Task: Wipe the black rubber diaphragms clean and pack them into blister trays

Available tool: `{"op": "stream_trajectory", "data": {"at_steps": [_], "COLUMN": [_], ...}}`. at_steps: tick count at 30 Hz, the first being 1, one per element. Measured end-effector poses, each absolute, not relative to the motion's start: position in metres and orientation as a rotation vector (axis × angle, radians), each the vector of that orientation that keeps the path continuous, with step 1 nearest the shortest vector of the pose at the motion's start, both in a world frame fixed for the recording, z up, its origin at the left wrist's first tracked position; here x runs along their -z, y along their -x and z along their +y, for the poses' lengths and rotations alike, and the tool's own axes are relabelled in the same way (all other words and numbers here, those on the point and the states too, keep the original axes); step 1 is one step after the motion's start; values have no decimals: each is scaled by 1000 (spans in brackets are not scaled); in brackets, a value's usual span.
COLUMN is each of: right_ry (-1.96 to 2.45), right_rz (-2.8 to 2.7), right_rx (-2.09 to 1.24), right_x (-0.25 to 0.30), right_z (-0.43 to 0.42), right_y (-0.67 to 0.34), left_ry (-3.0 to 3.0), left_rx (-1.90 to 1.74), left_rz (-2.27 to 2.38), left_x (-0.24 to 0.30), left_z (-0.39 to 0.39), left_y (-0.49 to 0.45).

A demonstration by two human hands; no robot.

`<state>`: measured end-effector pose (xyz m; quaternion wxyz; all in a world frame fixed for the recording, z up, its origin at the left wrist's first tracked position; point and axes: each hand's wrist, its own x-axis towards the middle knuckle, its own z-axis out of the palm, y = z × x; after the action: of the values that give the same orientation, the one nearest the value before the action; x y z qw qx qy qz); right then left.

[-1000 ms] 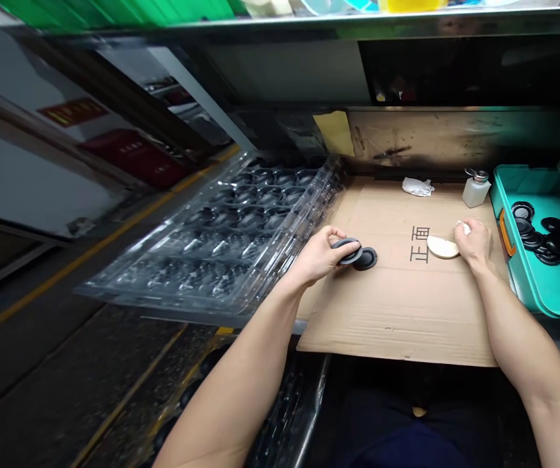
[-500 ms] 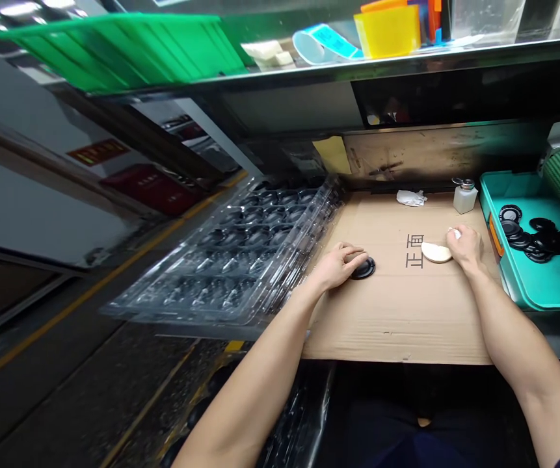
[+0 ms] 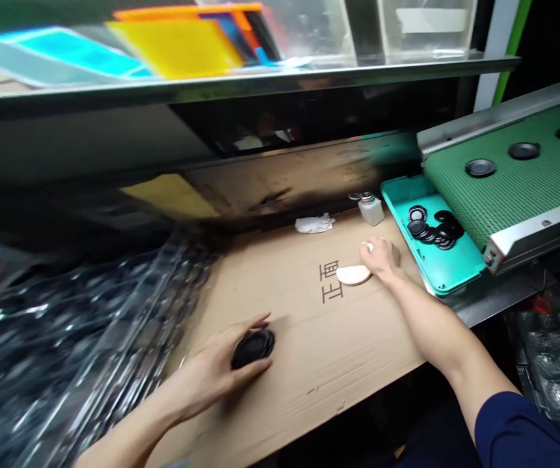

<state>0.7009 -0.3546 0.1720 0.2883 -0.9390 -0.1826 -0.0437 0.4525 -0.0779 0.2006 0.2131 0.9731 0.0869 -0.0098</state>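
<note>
My left hand grips a black rubber disc on the cardboard sheet. Blur hides whether it is one disc or a stacked pair. My right hand pinches a small white wad and rests beside a cream oval pad. The pad lies on the cardboard, next to the printed Chinese characters.
A teal tray holds several black discs at the cardboard's far right. Beyond it, a green conveyor belt carries several more. A pump bottle and crumpled white tissue stand behind; a clear blister tray lies left.
The view has swung right, bringing the conveyor belt into sight. My left hand has closed over the disc and drawn it toward me. My right hand stays beside the pad.
</note>
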Motion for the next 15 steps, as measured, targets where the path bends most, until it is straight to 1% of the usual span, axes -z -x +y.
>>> {"op": "stream_trajectory", "data": {"at_steps": [2,4,6,9,11,13,15], "right_ry": [2493,2473,2457,2459,2464,2469,2474], "right_rz": [-487,-490,-499,-513,-526,-536,-563], "right_rx": [117,134,158,161,147,131,110], "right_x": [-170,-168,-167,-167,-170,-175,-181], "right_z": [-354,-352,-350,-348,-350,-353,-359], "right_y": [-701,-700,-698,-695,-693,-694,-696], "left_ry": [-2770,-2812,-2800,-2700,-2647,-2621,-2554], "left_rx": [-10,-139,-270,-376,-461,-522,-502], "left_rz": [226,161,16,-354,-482,-409,-259], "left_x": [-219,-247,-280,-329,-353,-366,-366], "left_z": [-91,-122,-171,-262,-323,-378,-422], "left_y": [-468,-499,-542,-619,-670,-718,-760]}}
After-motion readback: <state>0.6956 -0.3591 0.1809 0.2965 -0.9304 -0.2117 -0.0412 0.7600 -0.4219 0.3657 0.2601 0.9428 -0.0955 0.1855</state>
